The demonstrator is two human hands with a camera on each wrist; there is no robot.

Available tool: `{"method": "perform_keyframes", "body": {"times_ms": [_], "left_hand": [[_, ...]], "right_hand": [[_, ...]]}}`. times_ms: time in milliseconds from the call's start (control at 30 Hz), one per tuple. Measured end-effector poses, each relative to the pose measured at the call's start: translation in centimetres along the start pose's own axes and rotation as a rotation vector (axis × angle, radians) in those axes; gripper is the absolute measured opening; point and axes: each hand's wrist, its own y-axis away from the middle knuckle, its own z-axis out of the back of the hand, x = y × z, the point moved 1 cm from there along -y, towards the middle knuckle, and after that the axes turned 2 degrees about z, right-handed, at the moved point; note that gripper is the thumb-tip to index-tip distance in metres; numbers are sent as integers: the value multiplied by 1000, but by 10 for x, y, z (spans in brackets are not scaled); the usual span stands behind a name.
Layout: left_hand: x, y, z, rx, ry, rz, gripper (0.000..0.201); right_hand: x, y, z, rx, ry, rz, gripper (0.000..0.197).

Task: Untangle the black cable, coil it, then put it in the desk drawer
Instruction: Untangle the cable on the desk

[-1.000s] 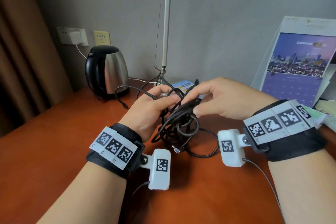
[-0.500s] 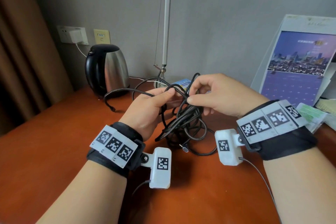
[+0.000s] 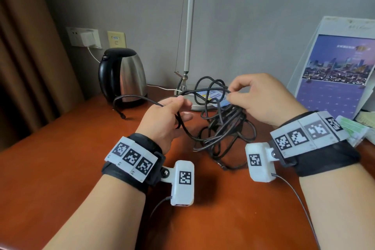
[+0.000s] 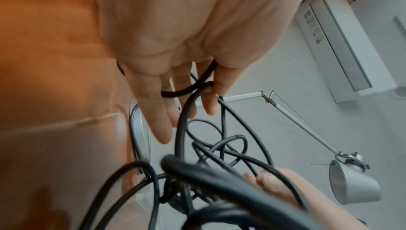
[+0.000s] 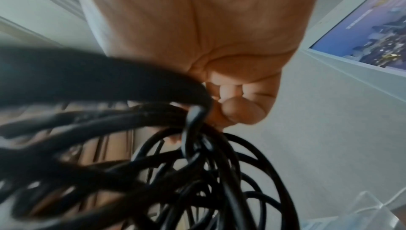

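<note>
Both hands grip the black cable [image 3: 219, 128]: left hand [image 3: 162, 122] pinches one strand, right hand [image 3: 261, 99] fingers [image 5: 239, 110] curl round bunched loops. We judge it light, limp and snag-prone; best held on a single strand just beyond the fingers, never the knot.

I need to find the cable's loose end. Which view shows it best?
The head view: the black cable trails left from the left hand to a free end beside the kettle, above the desk. The left wrist view shows only loops by the fingers; the right wrist view, a blurred tangle.

Black cable [image 3: 222, 128] — tangled loops, above desk
</note>
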Motion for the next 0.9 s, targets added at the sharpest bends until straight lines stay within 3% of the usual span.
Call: {"method": "perform_keyframes", "body": {"times_ms": [167,300,533,600,700,800,900], "left_hand": [[-1,-2,3,-110,33,8,22],[-2,-3,6,-118,-4,33,22],[4,-10,13,-177,-183,-16,16],[3,-9,13,-203,-239,-40,15],[4,-11,14,-193,-210,-23,13],[5,-11,12,-151,-221,-38,14],[6,-9,9,-87,-247,-42,17]], "right_hand": [[-20,-6,6,-186,-176,-80,10],[-32,-8,18,-300,-150,-217,16],[-40,-6,19,-231,-245,-454,31],[-38,-4,12,-101,-273,-448,27],[-34,-3,9,66,-104,-351,23],[-31,-3,14,76,-9,-238,15],[-22,-3,12,74,-178,-167,8]]}}
